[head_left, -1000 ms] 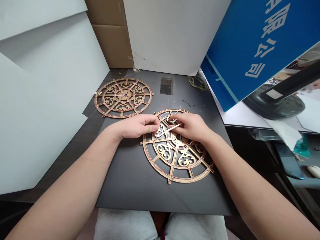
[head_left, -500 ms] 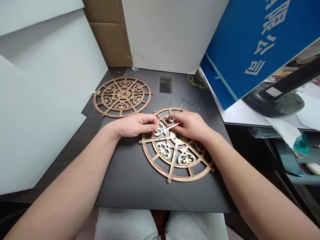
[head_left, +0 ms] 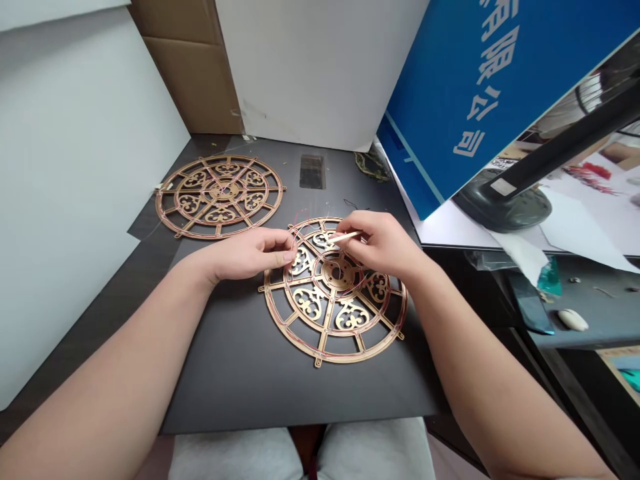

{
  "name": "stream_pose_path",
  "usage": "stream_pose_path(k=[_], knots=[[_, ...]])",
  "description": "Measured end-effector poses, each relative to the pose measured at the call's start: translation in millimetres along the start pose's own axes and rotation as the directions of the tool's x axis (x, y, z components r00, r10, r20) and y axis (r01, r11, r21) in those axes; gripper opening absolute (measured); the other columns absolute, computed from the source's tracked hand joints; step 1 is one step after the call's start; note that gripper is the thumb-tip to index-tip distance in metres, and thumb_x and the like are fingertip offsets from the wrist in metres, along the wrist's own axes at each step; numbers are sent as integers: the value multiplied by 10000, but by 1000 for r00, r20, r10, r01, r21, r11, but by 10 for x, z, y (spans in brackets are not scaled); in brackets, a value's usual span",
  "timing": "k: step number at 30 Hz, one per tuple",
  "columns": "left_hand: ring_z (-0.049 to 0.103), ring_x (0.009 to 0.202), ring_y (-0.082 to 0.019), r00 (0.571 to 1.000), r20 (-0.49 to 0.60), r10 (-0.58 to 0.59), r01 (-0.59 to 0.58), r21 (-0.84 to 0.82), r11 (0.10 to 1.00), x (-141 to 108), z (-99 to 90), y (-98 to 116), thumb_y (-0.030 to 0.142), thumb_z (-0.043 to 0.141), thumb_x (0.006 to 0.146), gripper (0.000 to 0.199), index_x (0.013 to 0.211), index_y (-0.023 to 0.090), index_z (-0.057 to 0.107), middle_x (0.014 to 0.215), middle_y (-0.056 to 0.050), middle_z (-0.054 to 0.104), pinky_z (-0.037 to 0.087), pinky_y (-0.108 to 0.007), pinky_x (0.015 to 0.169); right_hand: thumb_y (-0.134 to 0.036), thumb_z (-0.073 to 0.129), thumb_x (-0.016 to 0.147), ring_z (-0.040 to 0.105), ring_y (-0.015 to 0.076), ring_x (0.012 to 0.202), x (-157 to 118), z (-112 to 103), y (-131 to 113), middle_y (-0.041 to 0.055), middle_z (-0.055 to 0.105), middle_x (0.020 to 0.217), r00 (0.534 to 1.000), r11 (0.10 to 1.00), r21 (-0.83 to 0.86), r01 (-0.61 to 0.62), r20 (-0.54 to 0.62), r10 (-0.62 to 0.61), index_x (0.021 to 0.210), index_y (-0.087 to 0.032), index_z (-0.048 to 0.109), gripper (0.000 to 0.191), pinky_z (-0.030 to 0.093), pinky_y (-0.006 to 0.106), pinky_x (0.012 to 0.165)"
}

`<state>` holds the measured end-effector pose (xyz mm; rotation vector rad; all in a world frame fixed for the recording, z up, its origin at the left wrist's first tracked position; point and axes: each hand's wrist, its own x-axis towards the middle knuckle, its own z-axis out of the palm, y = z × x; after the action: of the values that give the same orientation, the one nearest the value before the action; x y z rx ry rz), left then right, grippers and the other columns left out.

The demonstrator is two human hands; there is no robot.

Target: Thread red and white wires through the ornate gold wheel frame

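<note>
Dark board (head_left: 220, 387) carries a fretwork wheel (head_left: 335, 327), with another wheel (head_left: 220, 197) beyond it to the left. Over the first, the right hand (head_left: 383, 243) pinches a thin stick (head_left: 345, 237); the left hand (head_left: 240, 257) rests curled closed, fingertips at the wheel.

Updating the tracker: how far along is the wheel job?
Looks done: the far wooden fretwork wheel has red thread along its rings. In hand: the right hand pinches a thin wooden stick over the nearer wooden fretwork wheel, with the left hand at its inner ring. Left: a loose red thread stands free at that wheel's upper edge.
</note>
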<state>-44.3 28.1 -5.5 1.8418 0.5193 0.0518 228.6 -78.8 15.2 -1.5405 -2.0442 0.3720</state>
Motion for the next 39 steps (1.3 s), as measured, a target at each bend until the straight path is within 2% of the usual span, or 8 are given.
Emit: stream_pose_path(k=[2,7,15,19,23,27,32,39], knots=[[642,958,-176,1000,-23,4,-4,17,1000,-3,-3,31,532,608,1026,362,997,172,632,1002,-46,696,501,-310,888,-412,693,952,564,136,768,-24,-166,-75,13,679,858,987,998,-32,-49,150,54,921,-175,730,241,360,291,694],[654,914,-191,994,-98,-52,55,24,998,-25,32,176,495,654,966,332,885,174,631,917,-49,698,494,-326,863,-467,794,901,591,167,922,-157,-356,-218,11,685,1019,829,986,-141,-86,539,149,1014,-217,752,278,377,292,733],[538,712,-162,852,-498,-161,342,297,891,30,84,159,551,661,889,370,808,192,624,770,-9,621,387,-330,673,-254,717,967,582,175,916,-318,-167,-243,23,684,899,854,984,-178,4,513,89,909,-190,775,104,380,323,859],[639,1075,-270,715,-673,190,330,564,757,60,145,156,465,707,868,435,1196,184,656,1214,-101,664,491,-412,894,-191,611,968,577,183,881,-361,-157,-238,30,686,878,871,991,-135,-1,487,67,953,-187,744,133,371,324,830],[563,1351,-270,817,-318,481,-50,792,609,71,280,240,410,609,994,317,1209,205,719,1382,-69,662,356,-462,1200,-110,545,910,575,174,840,-386,-135,-251,31,686,888,862,992,-128,-18,501,80,997,-184,726,214,368,312,805],[448,1506,-263,935,-22,355,-211,768,604,114,408,208,568,592,1017,537,1447,250,643,1593,-46,534,235,-461,1309,-146,578,922,583,169,821,-393,-113,-246,29,688,855,850,996,-87,3,525,43,966,-184,738,170,355,304,772],[213,1625,-335,987,2,163,-109,753,649,126,426,95,810,526,947,849,1630,311,457,1753,-31,267,111,-546,1337,-78,547,886,591,177,847,-422,-114,-203,22,686,859,859,996,-84,21,511,25,956,-191,730,227,358,311,785],[302,1559,-382,978,-118,173,-25,753,657,99,523,134,825,629,864,848,1507,274,587,1638,-110,426,146,-582,1307,-46,540,857,559,175,847,-442,-88,-115,18,663,844,879,998,24,59,474,-63,927,-190,705,229,376,317,793]])
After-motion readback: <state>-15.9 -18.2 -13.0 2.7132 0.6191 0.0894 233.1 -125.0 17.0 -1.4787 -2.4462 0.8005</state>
